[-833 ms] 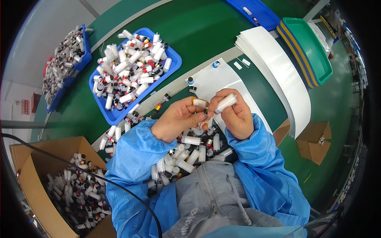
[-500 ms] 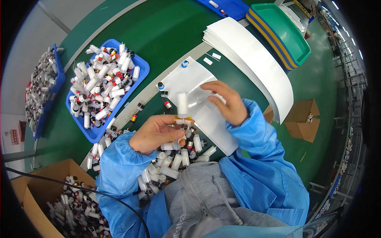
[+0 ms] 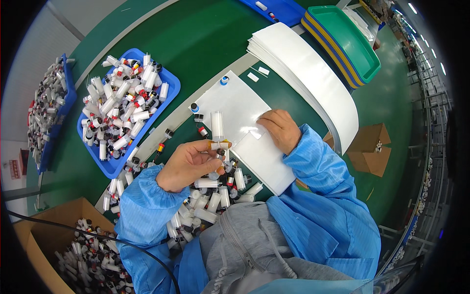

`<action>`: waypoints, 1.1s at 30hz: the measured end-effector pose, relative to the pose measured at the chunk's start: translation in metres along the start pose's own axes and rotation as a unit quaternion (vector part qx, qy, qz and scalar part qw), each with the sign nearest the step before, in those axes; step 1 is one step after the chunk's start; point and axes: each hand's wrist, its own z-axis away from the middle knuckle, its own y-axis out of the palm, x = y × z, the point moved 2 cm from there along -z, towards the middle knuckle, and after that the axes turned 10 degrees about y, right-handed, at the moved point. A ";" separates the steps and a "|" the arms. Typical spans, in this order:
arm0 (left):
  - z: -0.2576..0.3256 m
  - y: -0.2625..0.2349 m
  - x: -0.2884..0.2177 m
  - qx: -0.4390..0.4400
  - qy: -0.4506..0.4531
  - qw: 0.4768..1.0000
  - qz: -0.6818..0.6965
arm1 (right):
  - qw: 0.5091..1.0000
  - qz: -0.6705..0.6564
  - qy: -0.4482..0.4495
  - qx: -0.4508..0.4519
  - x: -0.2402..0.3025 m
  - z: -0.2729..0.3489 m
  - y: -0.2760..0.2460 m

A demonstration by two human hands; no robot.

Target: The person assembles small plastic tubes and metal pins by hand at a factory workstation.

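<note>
Holding a clear vial (image 3: 217,125) upright, the left hand (image 3: 188,164) pinches its lower end between thumb and fingertips, just over the near-left edge of the white sheet (image 3: 235,105) on the green table (image 3: 196,44). Finger cots show on the fingertips. Right hand (image 3: 279,130) lies flat, fingers together, pressing on the sheet near its right edge, close to a small white label (image 3: 255,134). Loose vials (image 3: 210,201) are piled at the table's near edge, under the left wrist. Blue tray (image 3: 169,100) full of vials sits toward the left side. Stack of white sheets (image 3: 313,73) curves along the right side, green trays (image 3: 352,44) beyond at the far right corner. Cardboard box (image 3: 29,245) of vials sits low left, off the table.
</note>
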 end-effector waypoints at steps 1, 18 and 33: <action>0.000 0.000 -0.001 -0.002 -0.004 1.000 -0.005 | 1.000 0.005 0.003 -0.003 0.002 0.000 -0.001; 0.002 -0.001 0.003 0.016 0.013 0.999 -0.034 | 0.997 0.015 0.062 -0.033 0.011 0.004 -0.010; 0.001 -0.001 0.002 0.009 0.027 0.999 -0.019 | 0.986 -0.006 0.103 -0.133 0.002 0.018 -0.020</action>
